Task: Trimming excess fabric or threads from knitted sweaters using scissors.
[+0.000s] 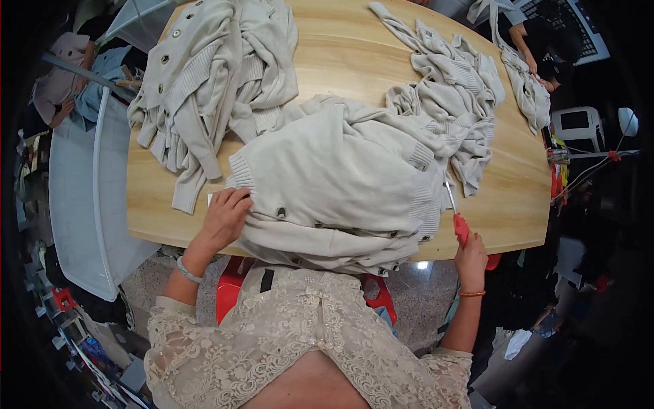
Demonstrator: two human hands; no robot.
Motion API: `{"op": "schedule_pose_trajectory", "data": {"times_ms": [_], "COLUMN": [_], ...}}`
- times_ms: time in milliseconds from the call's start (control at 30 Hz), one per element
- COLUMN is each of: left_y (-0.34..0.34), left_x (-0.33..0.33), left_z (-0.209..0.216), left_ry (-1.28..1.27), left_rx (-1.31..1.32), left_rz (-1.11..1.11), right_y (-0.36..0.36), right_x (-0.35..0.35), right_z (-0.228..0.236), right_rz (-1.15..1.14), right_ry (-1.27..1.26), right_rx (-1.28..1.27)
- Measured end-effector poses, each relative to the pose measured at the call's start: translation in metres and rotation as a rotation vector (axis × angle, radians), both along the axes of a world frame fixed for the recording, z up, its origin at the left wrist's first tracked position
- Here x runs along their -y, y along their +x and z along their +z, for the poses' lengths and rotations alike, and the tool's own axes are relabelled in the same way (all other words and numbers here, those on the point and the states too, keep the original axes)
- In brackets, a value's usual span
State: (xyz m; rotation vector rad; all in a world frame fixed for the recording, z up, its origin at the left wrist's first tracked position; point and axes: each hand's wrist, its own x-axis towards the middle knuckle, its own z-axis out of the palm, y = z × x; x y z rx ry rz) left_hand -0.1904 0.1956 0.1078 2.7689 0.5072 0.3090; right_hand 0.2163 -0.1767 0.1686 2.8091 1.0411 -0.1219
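Head view: I see the left hand (226,217) angled inward, fingers curled at the left edge of a beige cardigan (327,160) on the table's (174,228) near side; I cannot tell if they pinch. The right hand (471,259), forearm reaching forward, grips a red-handled tool (461,228).

One red-handled tool (461,228), two bracelets (189,271), one table (511,211)

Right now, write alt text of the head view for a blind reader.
A person's left hand touches the left edge of a cream knitted garment with dark round buttons, while the right hand holds a slim metal tool with a red handle beside it. More cream knitted garments lie heaped across the pale wood-grain table.
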Motion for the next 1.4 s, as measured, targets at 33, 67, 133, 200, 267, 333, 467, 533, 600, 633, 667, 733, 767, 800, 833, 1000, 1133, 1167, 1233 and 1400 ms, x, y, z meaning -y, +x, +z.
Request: {"op": "schedule_pose_trajectory", "data": {"times_ms": [33, 67, 133, 200, 267, 333, 467, 533, 600, 633, 667, 733, 767, 800, 833, 1000, 1133, 1167, 1233, 1400], "left_y": [-0.001, -0.001, 0.001, -0.001, -0.003, -0.005, -0.013, -0.014, -0.015, -0.015, -0.015, -0.014, -0.014, -0.015, -0.018, -0.015, 0.02, 0.03, 0.046, 0.056], "left_x": [0.005, 0.008, 0.01, 0.007, 0.002, -0.002, -0.005, -0.007, -0.01, -0.011, -0.012, -0.012, -0.012, -0.014, -0.016, -0.011, 0.021, 0.026, 0.032, 0.025], "left_z": [-0.002, -0.003, -0.005, -0.005, -0.006, -0.004, -0.009, -0.016, -0.021, -0.022, -0.022, -0.021, -0.021, -0.024, -0.029, -0.017, -0.001, -0.008, -0.024, -0.038], "left_ry": [-0.002, -0.138, -0.293, -0.42, -0.507, -0.504, -0.498, -0.53, -0.566, -0.622, -0.678, -0.712, -0.746, -0.748, -0.75, -0.256, -0.17, -0.283, -0.351, -0.531], "left_rx": [-0.005, 0.079, 0.184, 0.109, 0.073, 0.04, 0.044, 0.06, 0.074, 0.085, 0.096, 0.098, 0.1, 0.098, 0.114, 0.165, 0.271, 0.26, 0.262, -0.01], "left_rz": [0.006, 0.101, 0.229, 0.25, 0.231, 0.206, 0.162, 0.159, 0.157, 0.163, 0.17, 0.182, 0.198, 0.191, 0.169, 0.025, 0.032, -0.011, -0.005, -0.011], "right_y": [-0.016, -0.029, -0.057, -0.079, -0.096, -0.108, -0.147, -0.162, -0.175, -0.183, -0.192, -0.205, -0.212, -0.219, -0.224, -0.223, -0.212, -0.209, -0.205, -0.204], "right_x": [-0.002, -0.005, -0.011, -0.024, -0.031, -0.036, -0.061, -0.074, -0.086, -0.093, -0.1, -0.117, -0.128, -0.136, -0.143, -0.141, -0.115, -0.11, -0.104, -0.093], "right_z": [0.001, 0.002, 0.006, 0.015, 0.018, 0.016, 0.019, 0.015, 0.011, 0.009, 0.008, 0.001, 0.001, -0.002, -0.004, -0.011, -0.004, 0.0, 0.012, 0.013], "right_rz": [-0.089, -0.083, -0.13, -0.172, 0.037, 0.005, -0.093, 0.147, 0.231, 0.245, 0.258, 0.333, 0.376, 0.429, 0.422, 0.435, 0.38, 0.377, 0.262, 0.266], "right_ry": [-0.115, -0.115, -0.026, 0.021, 0.394, 0.454, 0.43, 0.579, 0.483, 0.401, 0.318, 0.218, 0.157, 0.144, 0.146, 0.258, 0.339, 0.335, 0.184, 0.074], "right_rx": [-0.062, -0.065, -0.065, -0.121, -0.197, -0.332, -0.543, -0.621, -0.773, -0.806, -0.838, -0.854, -0.86, -0.836, -0.836, -0.858, -0.81, -0.807, -0.798, -0.782]}}
